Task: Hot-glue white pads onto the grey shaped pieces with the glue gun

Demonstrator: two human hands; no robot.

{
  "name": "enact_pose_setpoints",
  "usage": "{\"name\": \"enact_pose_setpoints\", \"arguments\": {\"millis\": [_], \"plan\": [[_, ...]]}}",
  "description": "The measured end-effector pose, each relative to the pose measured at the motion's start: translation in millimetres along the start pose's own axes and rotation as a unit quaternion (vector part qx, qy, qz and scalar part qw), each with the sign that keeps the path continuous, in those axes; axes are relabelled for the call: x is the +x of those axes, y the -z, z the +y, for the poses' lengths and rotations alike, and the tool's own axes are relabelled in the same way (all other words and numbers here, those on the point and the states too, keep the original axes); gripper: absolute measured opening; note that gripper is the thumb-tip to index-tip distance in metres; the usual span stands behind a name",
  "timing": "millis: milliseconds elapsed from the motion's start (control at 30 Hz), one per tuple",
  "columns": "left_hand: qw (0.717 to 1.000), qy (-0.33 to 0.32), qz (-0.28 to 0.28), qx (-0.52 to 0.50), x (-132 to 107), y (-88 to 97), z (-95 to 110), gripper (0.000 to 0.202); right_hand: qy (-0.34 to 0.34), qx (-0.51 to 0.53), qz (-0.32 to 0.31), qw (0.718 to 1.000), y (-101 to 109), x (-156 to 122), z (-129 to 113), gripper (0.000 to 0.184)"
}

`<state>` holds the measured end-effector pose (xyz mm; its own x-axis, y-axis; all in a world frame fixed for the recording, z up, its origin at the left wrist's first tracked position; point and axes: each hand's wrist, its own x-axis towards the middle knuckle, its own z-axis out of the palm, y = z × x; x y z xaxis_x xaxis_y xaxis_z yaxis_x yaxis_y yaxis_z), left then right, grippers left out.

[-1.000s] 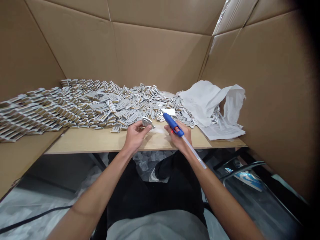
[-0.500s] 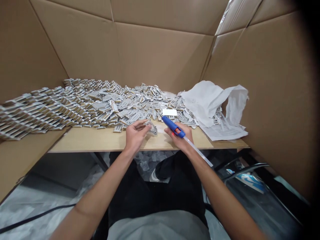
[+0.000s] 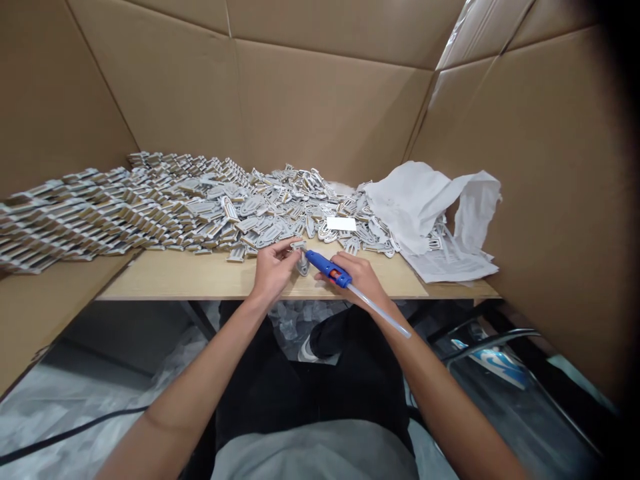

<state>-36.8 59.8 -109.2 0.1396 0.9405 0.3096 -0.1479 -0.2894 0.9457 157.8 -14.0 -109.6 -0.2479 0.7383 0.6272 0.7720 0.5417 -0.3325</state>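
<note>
Blue hot glue gun (image 3: 326,269) clamped in right hand (image 3: 363,280), long axis pointing left, nozzle just beside small grey piece (image 3: 302,261), pinched in left hand (image 3: 273,270); glue stick (image 3: 379,311) trailing toward lower right.

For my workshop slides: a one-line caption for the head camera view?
Left hand holds a small grey part, right hand a blue glue gun, near heaped parts.

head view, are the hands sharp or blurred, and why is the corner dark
In the head view, the left hand, the grey piece it holds and the blue glue gun in the right hand look fairly sharp, without strong glare; the top right corner and right edge darken into vignette; the wide lens stretches the left forearm; shade falls under the table.
</note>
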Motion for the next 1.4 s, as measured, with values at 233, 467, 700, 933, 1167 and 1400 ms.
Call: {"name": "enact_pose_setpoints", "arguments": {"millis": [233,467,700,933,1167,1400], "plan": [[1.0,-0.008,0.005,0.024,-1.0,0.5,-1.1,0.04,0.017,-0.014,0.005,1.0,-2.3,-0.3,2.3,0.04],[1.0,-0.004,0.011,0.019,-4.3,-2.4,5.4,0.043,0.015,-0.026,-0.003,1.0,-3.1,-1.1,5.2,0.038],[0.999,-0.019,0.0,0.036,-3.0,-0.5,1.6,0.042,0.016,-0.025,-0.009,1.0,-2.8,-0.2,4.4,0.04],[0.999,-0.02,0.005,0.039,-4.0,-1.2,3.2,0.042,0.012,-0.035,-0.005,0.999,-3.0,-0.2,4.3,0.042],[0.998,-0.027,-0.001,0.05,-5.1,-0.8,4.5,0.041,0.027,-0.039,0.005,0.999,-4.4,-1.2,6.4,0.042],[0.998,-0.034,-0.003,0.059,-5.3,-0.6,3.4,0.042,0.03,-0.036,0.005,0.999,-3.7,-0.1,5.5,0.042]]}}
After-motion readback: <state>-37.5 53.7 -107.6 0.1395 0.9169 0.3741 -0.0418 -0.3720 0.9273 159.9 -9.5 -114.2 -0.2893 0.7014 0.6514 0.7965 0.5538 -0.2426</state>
